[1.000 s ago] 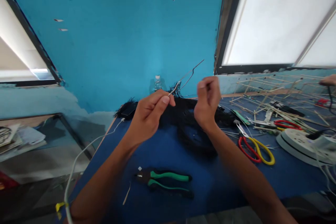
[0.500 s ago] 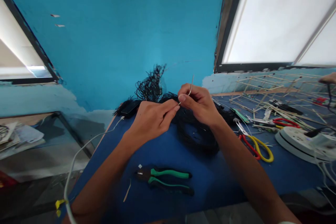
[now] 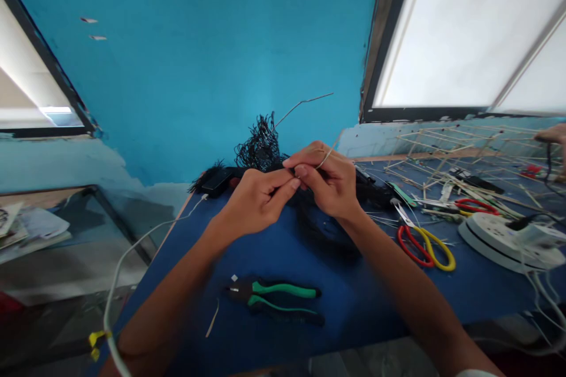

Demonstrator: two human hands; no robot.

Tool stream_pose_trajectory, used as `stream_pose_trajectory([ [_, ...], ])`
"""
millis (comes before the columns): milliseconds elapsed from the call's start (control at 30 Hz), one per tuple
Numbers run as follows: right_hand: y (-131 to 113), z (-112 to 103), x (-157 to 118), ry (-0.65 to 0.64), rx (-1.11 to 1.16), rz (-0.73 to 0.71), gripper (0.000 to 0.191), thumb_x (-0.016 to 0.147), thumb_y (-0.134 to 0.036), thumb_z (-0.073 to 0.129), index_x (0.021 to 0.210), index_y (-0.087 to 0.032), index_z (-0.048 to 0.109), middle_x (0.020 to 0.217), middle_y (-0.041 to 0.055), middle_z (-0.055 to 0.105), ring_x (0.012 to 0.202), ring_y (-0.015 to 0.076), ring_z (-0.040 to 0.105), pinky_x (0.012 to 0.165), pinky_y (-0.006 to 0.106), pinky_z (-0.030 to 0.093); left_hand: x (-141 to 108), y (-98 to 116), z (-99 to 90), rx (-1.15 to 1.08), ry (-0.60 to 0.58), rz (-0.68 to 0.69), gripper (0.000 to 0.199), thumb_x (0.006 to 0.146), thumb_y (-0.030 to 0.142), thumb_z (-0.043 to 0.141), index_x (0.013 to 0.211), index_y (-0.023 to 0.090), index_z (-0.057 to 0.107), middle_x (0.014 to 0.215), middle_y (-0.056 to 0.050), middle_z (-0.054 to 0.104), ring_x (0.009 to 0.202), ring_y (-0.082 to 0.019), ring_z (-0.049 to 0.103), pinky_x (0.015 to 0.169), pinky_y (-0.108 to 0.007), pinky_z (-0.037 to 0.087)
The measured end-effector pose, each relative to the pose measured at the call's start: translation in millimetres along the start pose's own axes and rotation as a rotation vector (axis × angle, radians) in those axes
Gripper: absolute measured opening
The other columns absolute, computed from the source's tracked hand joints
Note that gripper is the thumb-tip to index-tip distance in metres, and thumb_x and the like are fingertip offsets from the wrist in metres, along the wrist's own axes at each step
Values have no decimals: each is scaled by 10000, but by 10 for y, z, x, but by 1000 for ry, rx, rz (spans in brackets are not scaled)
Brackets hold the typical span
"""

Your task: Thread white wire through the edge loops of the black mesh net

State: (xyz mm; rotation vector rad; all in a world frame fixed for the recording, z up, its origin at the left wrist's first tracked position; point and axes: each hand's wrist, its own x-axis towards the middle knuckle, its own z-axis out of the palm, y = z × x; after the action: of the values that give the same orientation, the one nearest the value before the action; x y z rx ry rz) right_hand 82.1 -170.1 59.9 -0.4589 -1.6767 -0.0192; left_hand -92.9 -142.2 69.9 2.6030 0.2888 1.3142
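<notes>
My left hand point(image 3: 260, 197) and my right hand point(image 3: 329, 179) meet above the blue table point(image 3: 265, 253), fingertips pinched together. A thin pale strand point(image 3: 332, 151) runs out of my right hand, up and to the right. What lies between the left fingertips is too small to make out. Behind the hands stands a bundle of black crinkled strands point(image 3: 260, 144), and a thin wire point(image 3: 292, 108) sticks up from it. A black coil point(image 3: 322, 235) lies under my right hand. Pliers with green handles point(image 3: 283, 291) rest nearer the front edge.
Red-and-yellow-handled scissors point(image 3: 427, 244) and a white round power strip point(image 3: 508, 241) lie at right. Behind them are thin stick frames point(image 3: 460, 147). Another person's hand point(image 3: 550, 134) shows at the right edge. A white cable point(image 3: 145, 235) hangs at left.
My fingertips have closed in on each other, and the strand in my right hand now leans further right. A bent wire now shows clearly above the black bundle.
</notes>
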Motion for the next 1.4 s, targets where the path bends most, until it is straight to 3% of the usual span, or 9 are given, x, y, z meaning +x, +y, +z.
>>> stream_pose_trajectory([
  [367,165,6,-21,51,-141,-132,199,963,-208,617,1065,-270,777,952,59,775,904,201,693,846,372,562,22,-64,22,57,-5,-64,353,1000,257,512,672,142,579,530,48,467,456,-52,369,469,-216,270],
  [433,261,-102,16,-92,-36,-15,176,935,-294,689,1091,-264,764,937,49,741,858,183,676,809,352,560,1,-109,-2,241,8,21,331,998,240,519,687,150,589,516,52,480,438,-55,386,480,-237,256],
  [567,554,-459,53,-523,163,420,520,734,-373,893,1184,-233,674,988,18,654,822,141,654,754,295,543,-36,-146,-3,688,91,310,263,993,248,560,753,175,639,511,48,534,448,-88,450,513,-288,253],
  [667,744,-638,38,-349,71,597,511,768,-386,858,1188,-213,624,1013,18,621,788,121,638,706,274,529,-44,-125,74,890,142,480,223,982,252,601,776,180,648,499,52,514,461,-105,470,523,-299,283],
  [800,727,-672,81,-35,208,468,501,887,-398,729,1348,-286,570,1220,61,640,895,155,684,756,323,565,-57,-120,185,941,91,557,179,977,246,619,818,173,656,503,59,495,465,-102,485,511,-306,292],
  [967,446,-697,201,88,119,365,189,909,-351,703,1065,-245,714,932,23,739,822,157,701,745,321,547,-72,-158,192,915,68,625,173,979,242,607,831,171,662,525,47,509,488,-102,462,516,-310,294],
  [1133,296,-741,220,-110,-280,488,182,943,-343,648,1041,-191,677,681,-13,664,544,114,552,571,294,411,-71,-201,202,823,39,652,235,974,231,619,744,185,623,521,34,500,507,-117,415,520,-319,253],
  [1233,310,-730,200,-254,-620,385,235,1001,-311,541,842,-186,661,563,-31,520,534,112,433,600,303,306,-68,-241,236,806,12,622,306,977,237,618,677,185,583,504,31,483,501,-117,396,536,-316,244],
  [1400,406,-698,142,-408,-699,270,282,1053,-327,438,809,-206,506,621,-31,424,566,123,360,619,310,239,-66,-312,192,875,37,607,395,961,304,635,597,191,530,464,26,474,475,-130,393,533,-313,252],
])
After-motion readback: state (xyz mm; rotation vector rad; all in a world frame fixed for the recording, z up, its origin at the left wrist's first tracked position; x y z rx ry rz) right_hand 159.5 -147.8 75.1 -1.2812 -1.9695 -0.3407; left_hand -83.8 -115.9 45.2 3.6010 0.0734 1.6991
